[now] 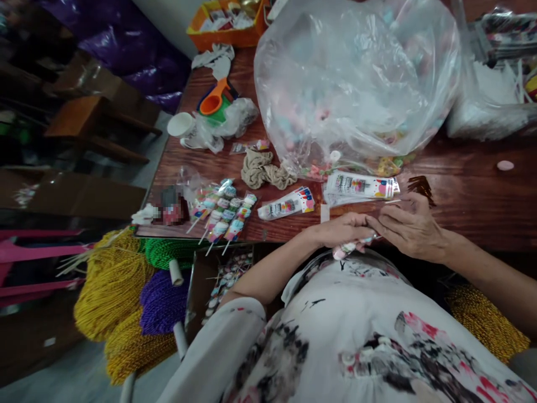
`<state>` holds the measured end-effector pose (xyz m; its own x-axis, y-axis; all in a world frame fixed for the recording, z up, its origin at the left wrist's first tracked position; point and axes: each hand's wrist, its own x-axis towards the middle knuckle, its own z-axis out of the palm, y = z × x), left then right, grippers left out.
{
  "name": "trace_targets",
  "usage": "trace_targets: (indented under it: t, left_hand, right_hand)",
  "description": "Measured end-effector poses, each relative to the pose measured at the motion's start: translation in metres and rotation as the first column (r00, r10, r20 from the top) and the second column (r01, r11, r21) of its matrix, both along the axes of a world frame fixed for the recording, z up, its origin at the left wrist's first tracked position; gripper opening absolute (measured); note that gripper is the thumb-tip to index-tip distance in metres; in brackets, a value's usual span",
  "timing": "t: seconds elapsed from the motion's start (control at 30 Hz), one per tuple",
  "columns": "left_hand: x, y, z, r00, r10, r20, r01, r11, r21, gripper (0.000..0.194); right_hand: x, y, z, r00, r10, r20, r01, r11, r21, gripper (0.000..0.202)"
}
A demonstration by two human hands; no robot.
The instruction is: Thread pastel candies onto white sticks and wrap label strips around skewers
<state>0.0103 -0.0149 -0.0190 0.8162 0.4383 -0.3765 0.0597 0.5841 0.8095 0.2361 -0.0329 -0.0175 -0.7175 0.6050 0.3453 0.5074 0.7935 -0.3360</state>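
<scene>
Close to my body, at the table's front edge, my left hand [344, 229] is closed around a pastel marshmallow candy stick [346, 249] in a clear wrapper. My right hand [411, 228] meets it at the candy's right end with fingers pinched together; what lies between them is hidden. Just beyond the hands is a stack of printed clear bags [358, 186], with a smaller fan of the same bags [287, 204] to its left. Gold-brown twist ties [420, 189] lie beside my right hand. Several wrapped candy sticks [229, 212] are piled further left.
A big clear plastic sack [356, 78] of pastel candies fills the table's back middle. Beige cloth [264, 169], an orange scoop [211, 103] and a yellow-orange bin [229, 25] stand left of it. A plastic tub [495, 112] is at right. An open box [229, 280] sits below the edge.
</scene>
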Motion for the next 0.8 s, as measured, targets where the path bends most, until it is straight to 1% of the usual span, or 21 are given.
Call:
trace_targets:
  t: [0.07,0.13,0.17,0.2,0.27,0.3,0.33,0.37,0.4,0.43,0.47,0.5,0.53,0.57,0.6,0.63,0.67,0.7,0.73,0.77,0.8]
  left_hand:
    - [-0.005,-0.001,0.004,0.996,-0.061,-0.065,0.069,0.989,0.134,0.042]
    - [-0.009,-0.004,0.008,0.983,-0.106,-0.153,0.153,0.928,0.339,0.036]
    - [-0.010,-0.006,0.010,0.973,-0.108,-0.202,0.192,0.865,0.464,0.033]
    - [-0.010,-0.009,0.011,0.962,-0.091,-0.258,0.231,0.775,0.588,0.030]
    - [-0.007,-0.016,0.012,0.926,0.001,-0.377,0.312,0.561,0.767,0.023]
    - [-0.005,-0.019,0.012,0.903,0.055,-0.426,0.354,0.465,0.811,0.021]
    - [-0.003,-0.023,0.010,0.880,0.100,-0.463,0.393,0.392,0.832,0.021]
    - [-0.001,-0.025,0.009,0.865,0.131,-0.484,0.417,0.347,0.840,0.023]
    - [0.000,-0.026,0.006,0.862,0.153,-0.482,0.415,0.333,0.847,0.025]
    - [0.000,-0.026,0.004,0.874,0.170,-0.456,0.378,0.352,0.856,0.025]
    - [-0.001,-0.025,0.001,0.892,0.181,-0.413,0.313,0.410,0.857,0.025]
    - [-0.002,-0.023,-0.001,0.911,0.194,-0.364,0.223,0.511,0.830,0.024]
    - [-0.003,-0.021,-0.003,0.926,0.195,-0.322,0.126,0.645,0.753,0.025]
    - [-0.004,-0.019,-0.005,0.941,0.176,-0.290,0.042,0.787,0.615,0.026]
    - [-0.005,-0.017,-0.007,0.956,0.135,-0.262,-0.011,0.905,0.426,0.027]
    - [-0.006,-0.015,-0.008,0.969,0.078,-0.233,-0.027,0.976,0.218,0.029]
    - [-0.007,-0.014,-0.009,0.979,0.014,-0.201,-0.008,0.999,0.031,0.030]
    - [-0.008,-0.013,-0.010,0.984,-0.050,-0.170,0.033,0.994,-0.104,0.031]
    - [-0.009,-0.012,-0.010,0.983,-0.116,-0.145,0.089,0.980,-0.180,0.032]
    - [-0.010,-0.012,-0.010,0.975,-0.176,-0.134,0.148,0.969,-0.200,0.033]
    - [-0.010,-0.011,-0.009,0.963,-0.226,-0.144,0.202,0.965,-0.165,0.034]
  right_hand:
    - [-0.002,-0.003,0.000,1.000,-0.002,-0.003,0.001,0.999,-0.040,0.026]
    - [-0.004,-0.006,-0.002,1.000,-0.004,-0.007,0.003,0.999,-0.050,0.023]
    - [-0.004,-0.007,-0.004,1.000,-0.006,-0.003,0.006,0.999,-0.044,0.024]
    - [-0.005,-0.008,-0.007,1.000,-0.015,0.008,0.015,0.999,-0.039,0.024]
    - [-0.006,-0.008,-0.011,0.999,-0.029,0.044,0.033,0.997,-0.074,0.026]
    - [-0.006,-0.007,-0.013,0.997,-0.029,0.065,0.037,0.991,-0.128,0.026]
    - [-0.007,-0.007,-0.013,0.997,-0.019,0.078,0.034,0.980,-0.194,0.025]
    - [-0.007,-0.007,-0.013,0.996,-0.014,0.083,0.035,0.966,-0.255,0.025]
    - [-0.008,-0.008,-0.011,0.996,-0.030,0.083,0.053,0.957,-0.286,0.025]
    - [-0.010,-0.011,-0.007,0.994,-0.071,0.083,0.091,0.957,-0.275,0.023]
    - [-0.012,-0.014,-0.004,0.988,-0.128,0.082,0.143,0.964,-0.223,0.020]
    - [-0.014,-0.018,0.000,0.980,-0.183,0.073,0.192,0.971,-0.144,0.018]
    - [-0.016,-0.023,0.002,0.973,-0.224,0.057,0.228,0.972,-0.058,0.021]
    - [-0.018,-0.029,0.004,0.970,-0.240,0.039,0.240,0.971,0.016,0.027]
    - [-0.019,-0.034,0.004,0.974,-0.225,0.020,0.223,0.972,0.073,0.032]
    - [-0.020,-0.038,0.003,0.981,-0.195,0.000,0.193,0.974,0.117,0.035]
    - [-0.021,-0.041,0.000,0.987,-0.159,-0.020,0.161,0.975,0.156,0.034]
    - [-0.021,-0.044,-0.003,0.992,-0.124,-0.035,0.129,0.974,0.189,0.032]
    - [-0.020,-0.046,-0.006,0.995,-0.089,-0.046,0.097,0.972,0.215,0.028]
    - [-0.020,-0.046,-0.010,0.997,-0.061,-0.050,0.071,0.971,0.228,0.025]
    - [-0.019,-0.047,-0.013,0.998,-0.050,-0.047,0.059,0.974,0.220,0.023]
